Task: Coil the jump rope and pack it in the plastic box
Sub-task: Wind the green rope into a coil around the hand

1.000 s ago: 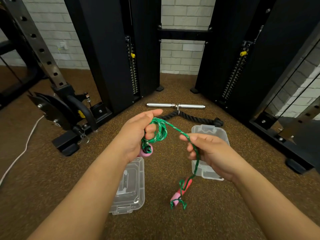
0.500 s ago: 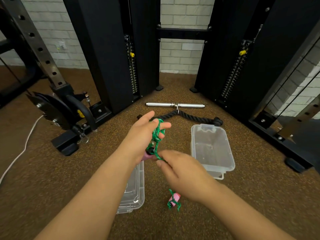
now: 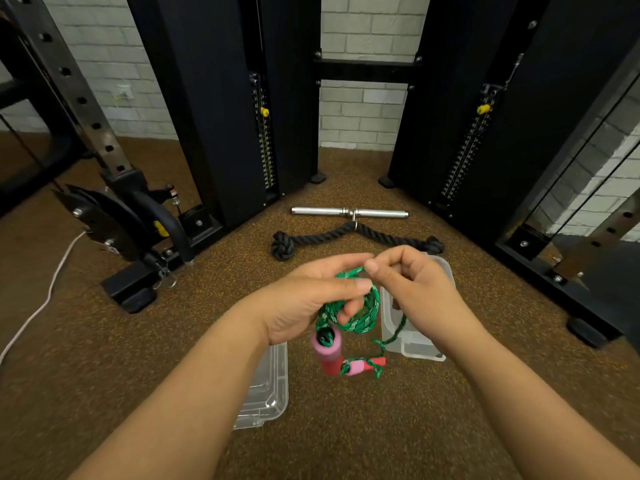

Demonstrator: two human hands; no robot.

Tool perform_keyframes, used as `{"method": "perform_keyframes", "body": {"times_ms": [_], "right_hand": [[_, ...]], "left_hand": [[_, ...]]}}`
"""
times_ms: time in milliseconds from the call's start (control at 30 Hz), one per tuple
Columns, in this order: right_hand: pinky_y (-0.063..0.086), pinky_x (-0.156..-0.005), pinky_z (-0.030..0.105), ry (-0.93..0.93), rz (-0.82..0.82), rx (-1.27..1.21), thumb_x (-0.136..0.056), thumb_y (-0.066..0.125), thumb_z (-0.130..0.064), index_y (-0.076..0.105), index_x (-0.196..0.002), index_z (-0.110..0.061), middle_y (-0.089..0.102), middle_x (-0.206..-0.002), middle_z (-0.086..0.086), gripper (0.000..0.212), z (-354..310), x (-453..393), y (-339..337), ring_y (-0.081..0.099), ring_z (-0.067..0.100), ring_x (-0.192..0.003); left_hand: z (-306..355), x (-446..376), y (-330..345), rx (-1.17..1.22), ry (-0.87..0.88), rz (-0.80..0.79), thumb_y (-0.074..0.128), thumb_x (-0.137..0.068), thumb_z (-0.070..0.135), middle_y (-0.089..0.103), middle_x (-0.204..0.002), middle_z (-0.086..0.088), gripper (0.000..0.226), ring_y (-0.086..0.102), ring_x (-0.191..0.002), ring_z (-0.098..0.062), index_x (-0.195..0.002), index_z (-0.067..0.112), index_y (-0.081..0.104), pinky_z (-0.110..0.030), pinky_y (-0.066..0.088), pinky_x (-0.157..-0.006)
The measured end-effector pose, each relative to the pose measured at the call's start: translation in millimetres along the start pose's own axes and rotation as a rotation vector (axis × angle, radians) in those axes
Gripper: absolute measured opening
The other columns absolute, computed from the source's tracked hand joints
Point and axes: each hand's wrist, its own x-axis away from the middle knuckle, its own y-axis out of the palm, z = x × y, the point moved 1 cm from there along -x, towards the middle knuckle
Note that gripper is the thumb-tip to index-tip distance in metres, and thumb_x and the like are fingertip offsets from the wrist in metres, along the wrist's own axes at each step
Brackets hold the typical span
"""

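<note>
A: Where is the jump rope (image 3: 356,315)?

B: In the air between the two hands. The left hand (image 3: 308,299) has its fingers curled through a bundle of green loops, thumb laid across the top. One pink handle (image 3: 325,351) hangs just below that hand. The right hand (image 3: 412,289) pinches a strand at the top of the coil, right beside the left fingertips.

A: And the other end?

B: A loose strand drops from under the right hand to the second handle (image 3: 360,367), which lies on the brown floor (image 3: 104,358) below and between the wrists.

A: The plastic box (image 3: 415,344)?

B: Clear, lidless, on the floor directly beneath the right hand, which covers most of it. The part that shows holds nothing; the trailing strand crosses in front of its near-left wall. I cannot tell whether it touches.

A: Its lid (image 3: 266,393)?

B: Lying flat under the left wrist, apart from the box.

A: Beyond the hands?

B: A black rope attachment (image 3: 346,235) and a metal bar (image 3: 349,212).
</note>
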Motion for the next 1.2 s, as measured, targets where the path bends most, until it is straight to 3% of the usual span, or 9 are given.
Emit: {"method": "perform_keyframes", "body": {"times_ms": [133,267,467,600,767,833,967,1067,1200], "right_hand": [[0.040,-0.054,0.022,0.186,-0.281,-0.239,-0.078,0.049,-0.063,0.067,-0.096,-0.024,0.056,-0.063,-0.014,0.046,5,9,12,0.039,0.003,-0.048],[0.039,-0.052,0.019,0.120,-0.469,-0.276,-0.078,0.064,-0.050,0.073,-0.091,-0.027,0.069,-0.083,-0.009,0.028,1,13,17,0.039,0.002,-0.048],[0.036,-0.052,0.020,0.187,-0.405,-0.266,-0.075,0.069,-0.025,0.066,-0.096,-0.016,0.063,-0.063,-0.015,0.024,3,11,8,0.044,-0.002,-0.044],[0.039,-0.054,0.021,0.177,-0.422,-0.257,-0.083,0.068,-0.009,0.059,-0.114,-0.020,0.066,-0.074,-0.015,0.035,4,14,19,0.054,-0.003,-0.055],[0.040,-0.058,0.021,0.142,-0.497,-0.115,-0.071,0.063,-0.022,0.070,-0.095,-0.027,0.068,-0.090,0.015,0.025,0,16,23,0.055,0.010,-0.075],[0.038,-0.054,0.020,0.117,-0.440,-0.127,-0.070,0.064,-0.022,0.067,-0.092,-0.020,0.065,-0.083,0.011,0.022,1,14,20,0.051,0.012,-0.070],[0.034,-0.054,0.026,0.065,-0.372,-0.135,-0.076,0.063,-0.020,0.065,-0.078,-0.025,0.063,-0.071,-0.008,0.006,0,13,19,0.043,0.019,-0.068],[0.033,-0.056,0.030,0.069,-0.285,-0.044,-0.085,0.062,-0.019,0.065,-0.078,-0.027,0.058,-0.068,-0.006,0.011,6,13,24,0.043,0.017,-0.065],[0.035,-0.060,0.031,0.051,-0.243,-0.020,-0.089,0.052,-0.018,0.061,-0.082,-0.022,0.052,-0.068,-0.004,0.012,9,10,24,0.044,0.013,-0.064]], "left_hand": [[2,0,-3,0.244,0.048,-0.005,0.059,-0.087,0.010,0.047,-0.058,0.003,0.051,0.044,-0.056,-0.007,-0.137,0.011,0.047,-0.018,0.041,-0.057],[1,1,-9,0.313,0.012,-0.028,0.061,-0.082,0.009,0.047,-0.058,0.001,0.051,0.047,-0.062,-0.011,-0.133,0.012,0.053,-0.023,0.047,-0.072],[2,6,-17,0.243,-0.011,-0.051,0.057,-0.077,0.003,0.049,-0.059,-0.001,0.056,0.048,-0.058,-0.010,-0.132,0.011,0.053,-0.023,0.043,-0.068],[-3,4,-15,0.282,-0.080,-0.073,0.055,-0.067,-0.001,0.041,-0.056,-0.004,0.059,0.039,-0.051,-0.010,-0.126,0.005,0.058,-0.030,0.034,-0.069],[-5,8,-16,0.229,-0.118,-0.177,0.063,-0.064,0.006,0.037,-0.083,-0.014,0.063,0.048,-0.058,-0.016,-0.127,0.010,0.060,-0.032,0.037,-0.076],[-2,10,-19,0.201,-0.081,-0.191,0.065,-0.068,0.007,0.051,-0.082,-0.016,0.065,0.052,-0.071,-0.025,-0.132,0.011,0.055,-0.030,0.043,-0.081],[-1,12,-25,0.205,-0.048,-0.116,0.066,-0.075,-0.001,0.066,-0.082,-0.009,0.067,0.063,-0.077,-0.016,-0.138,0.013,0.047,-0.026,0.050,-0.080],[-2,9,-22,0.127,-0.037,-0.038,0.065,-0.077,-0.001,0.068,-0.094,-0.008,0.060,0.064,-0.083,-0.015,-0.133,0.014,0.051,-0.025,0.050,-0.082],[-1,4,-14,-0.018,0.023,0.068,0.059,-0.088,0.001,0.066,-0.077,0.000,0.044,0.062,-0.076,-0.009,-0.129,0.016,0.052,-0.020,0.048,-0.076]]}}
